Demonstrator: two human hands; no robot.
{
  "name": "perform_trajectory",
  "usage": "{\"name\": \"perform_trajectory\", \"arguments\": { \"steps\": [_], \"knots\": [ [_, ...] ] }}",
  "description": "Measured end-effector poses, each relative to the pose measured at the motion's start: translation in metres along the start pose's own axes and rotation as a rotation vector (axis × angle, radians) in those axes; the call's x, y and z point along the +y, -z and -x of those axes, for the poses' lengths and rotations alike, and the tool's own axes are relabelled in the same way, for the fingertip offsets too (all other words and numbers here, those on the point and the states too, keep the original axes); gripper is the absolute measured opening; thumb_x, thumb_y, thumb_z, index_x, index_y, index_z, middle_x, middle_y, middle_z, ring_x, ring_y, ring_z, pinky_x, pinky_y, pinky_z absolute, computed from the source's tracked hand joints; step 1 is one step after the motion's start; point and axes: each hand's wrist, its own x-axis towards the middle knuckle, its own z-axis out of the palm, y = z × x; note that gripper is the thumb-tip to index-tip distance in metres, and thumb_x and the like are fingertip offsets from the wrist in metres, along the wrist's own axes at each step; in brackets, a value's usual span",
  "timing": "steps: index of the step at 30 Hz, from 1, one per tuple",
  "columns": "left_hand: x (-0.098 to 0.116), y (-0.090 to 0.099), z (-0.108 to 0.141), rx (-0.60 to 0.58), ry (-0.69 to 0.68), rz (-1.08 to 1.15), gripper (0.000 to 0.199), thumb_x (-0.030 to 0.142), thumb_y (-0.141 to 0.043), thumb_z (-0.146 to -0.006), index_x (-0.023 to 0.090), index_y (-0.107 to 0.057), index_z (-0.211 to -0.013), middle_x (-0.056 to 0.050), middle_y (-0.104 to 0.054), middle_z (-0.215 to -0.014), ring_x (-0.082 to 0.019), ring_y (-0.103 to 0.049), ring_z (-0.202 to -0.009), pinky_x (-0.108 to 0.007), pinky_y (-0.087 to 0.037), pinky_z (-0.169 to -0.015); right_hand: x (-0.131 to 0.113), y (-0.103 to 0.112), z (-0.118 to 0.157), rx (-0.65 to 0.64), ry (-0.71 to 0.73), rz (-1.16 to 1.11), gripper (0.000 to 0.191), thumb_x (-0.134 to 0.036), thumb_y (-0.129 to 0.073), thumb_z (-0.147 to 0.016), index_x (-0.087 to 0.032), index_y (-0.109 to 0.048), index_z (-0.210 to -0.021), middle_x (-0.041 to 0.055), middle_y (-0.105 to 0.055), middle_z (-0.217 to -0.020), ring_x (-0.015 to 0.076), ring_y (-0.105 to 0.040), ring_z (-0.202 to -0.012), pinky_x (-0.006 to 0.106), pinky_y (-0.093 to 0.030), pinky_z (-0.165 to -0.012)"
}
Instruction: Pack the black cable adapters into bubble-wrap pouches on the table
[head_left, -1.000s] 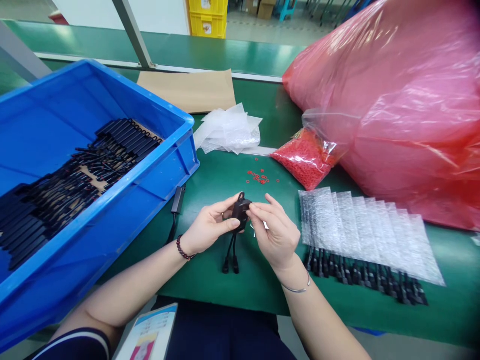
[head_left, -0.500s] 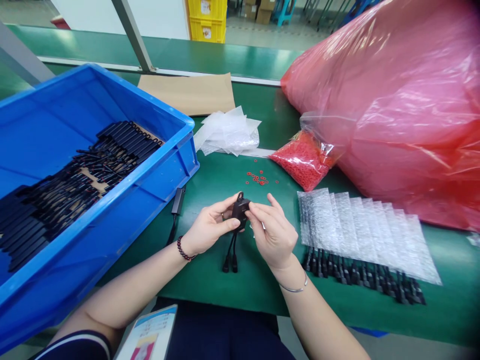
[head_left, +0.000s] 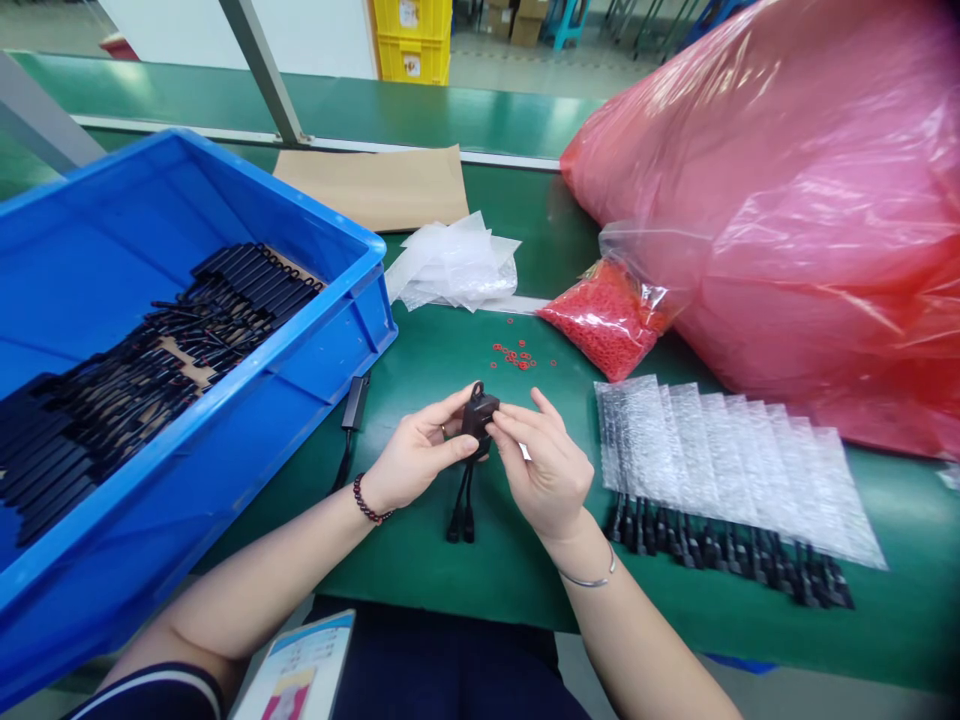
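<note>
Over the green table, my left hand (head_left: 424, 447) is closed around a black cable box (head_left: 478, 415) with a loop at its top. Two short black leads with connectors (head_left: 460, 524) hang from its lower end. At the right edge of the box, my right hand (head_left: 546, 462) is pinched, thumb and fingertips against it. Whatever lies between those fingertips is too small or hidden to make out. Beyond the hands, several small red rings (head_left: 517, 357) are scattered on the table. Another black cable box (head_left: 355, 402) lies left of my left hand.
A blue crate (head_left: 300, 370) with many black cable boxes stands at left. To the right lies a row of bubble-wrap pouches (head_left: 720, 455) with black connectors sticking out. Behind are flat white pouches (head_left: 457, 265), a bag of red rings (head_left: 611, 320) and a big pink bag (head_left: 810, 220).
My right fingertips have shifted slightly left and down along the edge of the black cable box. My left hand keeps its hold, almost still.
</note>
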Motion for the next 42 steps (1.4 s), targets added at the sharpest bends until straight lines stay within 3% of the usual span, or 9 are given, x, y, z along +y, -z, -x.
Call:
{"name": "perform_trajectory", "arguments": {
  "steps": [17,25,36,42],
  "knots": [
    [-0.0003,-0.0012,0.0028,-0.002,0.059,0.011,0.055,0.019,-0.069,-0.072,0.031,-0.054,-0.124,-0.005,-0.061,-0.118,-0.021,-0.057,-0.104,-0.034,-0.053,-0.081,0.0014,0.0028,-0.0007,0.011,0.011,-0.007,0.026,-0.008,-0.061,-0.078,-0.022,-0.064,-0.099,0.0035,-0.071,-0.092,0.0159,-0.067,-0.084,0.049,-0.046,-0.097],
    [-0.0010,-0.0022,0.0022,0.017,0.048,-0.003,0.054,0.018,-0.068,-0.074,0.030,-0.053,-0.125,-0.004,-0.061,-0.118,-0.018,-0.056,-0.105,-0.031,-0.049,-0.088,0.0015,0.0010,-0.0013,0.021,-0.001,0.004,0.025,-0.007,-0.062,-0.077,-0.019,-0.063,-0.099,0.0041,-0.071,-0.090,0.0156,-0.067,-0.083,0.048,-0.044,-0.098],
    [-0.0034,-0.0029,0.0024,0.015,0.049,0.027,0.054,0.017,-0.069,-0.072,0.032,-0.054,-0.123,-0.004,-0.061,-0.117,-0.019,-0.056,-0.102,-0.033,-0.053,-0.082,0.0012,0.0021,-0.0013,0.021,0.024,-0.004,0.028,-0.006,-0.061,-0.077,-0.021,-0.064,-0.100,0.0042,-0.071,-0.092,0.0156,-0.067,-0.084,0.048,-0.045,-0.097],
    [-0.0058,-0.0020,0.0020,0.042,0.016,-0.012,0.056,0.018,-0.069,-0.072,0.031,-0.053,-0.124,-0.004,-0.058,-0.123,-0.019,-0.055,-0.107,-0.032,-0.049,-0.089,0.0006,0.0005,-0.0006,0.016,-0.005,-0.012,0.024,-0.008,-0.061,-0.078,-0.020,-0.064,-0.098,0.0039,-0.071,-0.094,0.0161,-0.067,-0.086,0.048,-0.044,-0.099]
  ]
}}
